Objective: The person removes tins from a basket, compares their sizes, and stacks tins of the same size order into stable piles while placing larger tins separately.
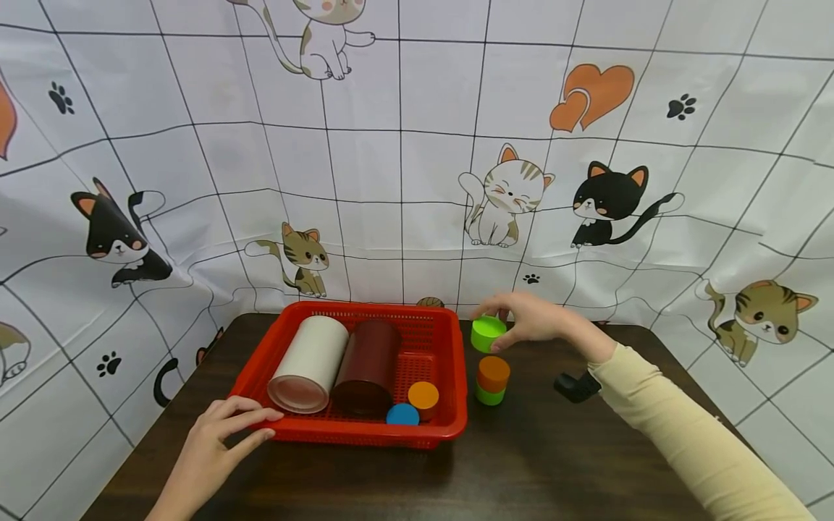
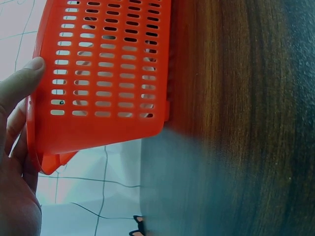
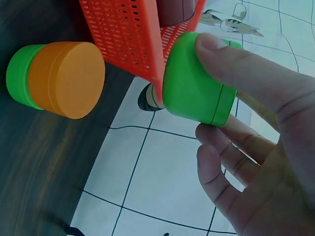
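My left hand [image 1: 224, 438] grips the front-left corner of the red plastic basket [image 1: 352, 433]. In the left wrist view its thumb [image 2: 34, 66] lies on the outside of the rim, and the other fingers go behind it. To the right of the basket, my right hand [image 1: 537, 318] pinches a small round green container [image 1: 487, 335] between thumb and fingers, held in the air. Below it, an orange round container [image 1: 493, 372] sits on a green one [image 1: 490, 396] on the table. The right wrist view shows a seam near one end of the held green container [image 3: 194, 81].
Inside the basket lie a large white cylinder [image 1: 313, 358] and a dark brown cylinder [image 1: 370, 362]. Small round pieces with an orange top [image 1: 423, 395] and a blue top [image 1: 402, 414] are at its front right. A cat-print sheet [image 1: 404, 166] hangs behind the dark wooden table [image 1: 554, 449].
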`<move>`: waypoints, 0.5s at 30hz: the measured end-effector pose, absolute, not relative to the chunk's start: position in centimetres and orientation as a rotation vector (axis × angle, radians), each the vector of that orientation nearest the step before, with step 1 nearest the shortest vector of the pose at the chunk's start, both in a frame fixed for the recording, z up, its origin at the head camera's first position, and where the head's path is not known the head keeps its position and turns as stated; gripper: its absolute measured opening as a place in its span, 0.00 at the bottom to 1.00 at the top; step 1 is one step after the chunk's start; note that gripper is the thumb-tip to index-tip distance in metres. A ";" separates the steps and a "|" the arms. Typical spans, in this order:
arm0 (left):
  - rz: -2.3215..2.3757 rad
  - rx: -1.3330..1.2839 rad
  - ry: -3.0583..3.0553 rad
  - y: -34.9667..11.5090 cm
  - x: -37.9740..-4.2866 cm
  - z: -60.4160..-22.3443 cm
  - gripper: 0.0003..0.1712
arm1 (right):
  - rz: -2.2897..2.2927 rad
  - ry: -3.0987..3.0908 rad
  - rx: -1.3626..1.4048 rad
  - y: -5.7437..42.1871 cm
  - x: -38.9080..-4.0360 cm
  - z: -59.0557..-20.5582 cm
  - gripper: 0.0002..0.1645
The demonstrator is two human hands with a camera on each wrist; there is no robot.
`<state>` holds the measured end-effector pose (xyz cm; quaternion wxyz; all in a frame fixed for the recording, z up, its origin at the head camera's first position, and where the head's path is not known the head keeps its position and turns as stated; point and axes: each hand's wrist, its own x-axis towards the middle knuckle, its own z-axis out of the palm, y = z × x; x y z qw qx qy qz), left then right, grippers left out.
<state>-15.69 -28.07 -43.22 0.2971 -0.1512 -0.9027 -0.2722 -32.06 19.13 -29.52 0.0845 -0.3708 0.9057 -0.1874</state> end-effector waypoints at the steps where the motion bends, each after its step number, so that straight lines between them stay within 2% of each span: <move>1: -0.722 -0.399 -2.403 -28.1 -15.7 -43.2 0.28 | -0.555 2.706 -1.112 19.2 -32.0 -29.6 0.33; 15: -0.712 -0.399 -2.403 -28.0 -15.7 -43.2 0.27 | -0.563 2.693 -1.101 20.4 -32.1 -31.3 0.34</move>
